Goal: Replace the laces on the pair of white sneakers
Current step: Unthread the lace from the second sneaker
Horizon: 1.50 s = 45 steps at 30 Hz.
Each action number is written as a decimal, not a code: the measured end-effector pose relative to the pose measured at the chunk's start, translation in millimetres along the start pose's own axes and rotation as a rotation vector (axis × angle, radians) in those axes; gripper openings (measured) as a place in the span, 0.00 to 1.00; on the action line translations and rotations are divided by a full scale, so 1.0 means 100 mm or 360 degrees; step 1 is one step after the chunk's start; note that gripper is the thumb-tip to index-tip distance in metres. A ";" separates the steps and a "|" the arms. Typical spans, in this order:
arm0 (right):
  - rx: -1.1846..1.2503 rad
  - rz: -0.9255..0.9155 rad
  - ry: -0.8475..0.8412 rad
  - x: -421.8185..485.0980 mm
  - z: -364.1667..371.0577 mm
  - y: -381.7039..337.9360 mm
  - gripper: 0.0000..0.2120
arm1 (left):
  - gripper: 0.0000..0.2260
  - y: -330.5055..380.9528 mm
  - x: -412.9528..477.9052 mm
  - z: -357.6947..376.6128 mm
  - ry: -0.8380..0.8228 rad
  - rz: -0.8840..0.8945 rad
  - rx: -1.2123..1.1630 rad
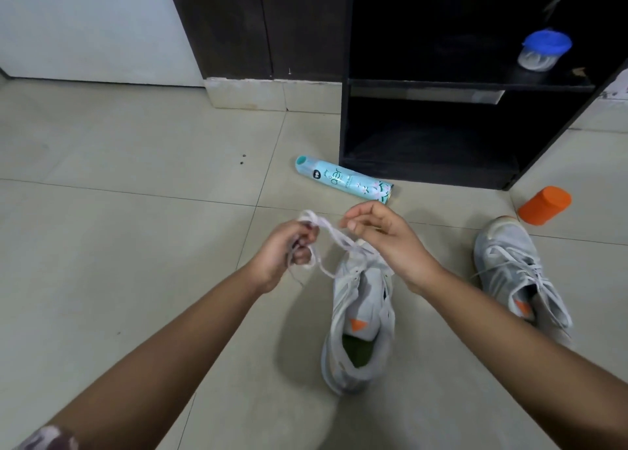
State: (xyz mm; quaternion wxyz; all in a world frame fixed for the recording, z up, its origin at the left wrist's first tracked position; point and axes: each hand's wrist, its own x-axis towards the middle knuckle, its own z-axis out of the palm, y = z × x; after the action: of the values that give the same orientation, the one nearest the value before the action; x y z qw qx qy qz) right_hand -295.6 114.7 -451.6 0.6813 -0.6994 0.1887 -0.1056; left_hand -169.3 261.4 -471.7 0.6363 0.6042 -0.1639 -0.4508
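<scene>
At centre-left of the frame, the left hand [289,251] had its fingers curled round a bunched white flat fabric lace [328,234], a single lace that looped rightwards to the nearer shoe. Above it one teal spray can [343,181] lay on the tiles. Below the hands sat a white mesh sneaker [360,317], its long axis running up the frame, heel lowest and toe towards the upper edge. The right hand [385,240] hovered over its toe with fingers bent; I could not tell whether it pinched the lace. Well apart at right, a second sneaker [518,273], fully laced, pointed up and slightly left. That made two sneakers.
</scene>
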 end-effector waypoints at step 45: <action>-0.1795 0.0272 0.1023 -1.21 -1.50 0.68 0.23 | 0.09 -0.47 0.00 0.85 -0.0487 0.0414 0.1565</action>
State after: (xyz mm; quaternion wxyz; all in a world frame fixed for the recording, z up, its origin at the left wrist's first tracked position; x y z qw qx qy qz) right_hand -474.2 27.4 -498.1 0.1257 -0.8655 0.4642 -0.1398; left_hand -250.8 214.5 -496.2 0.2972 0.7332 -0.5205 -0.3212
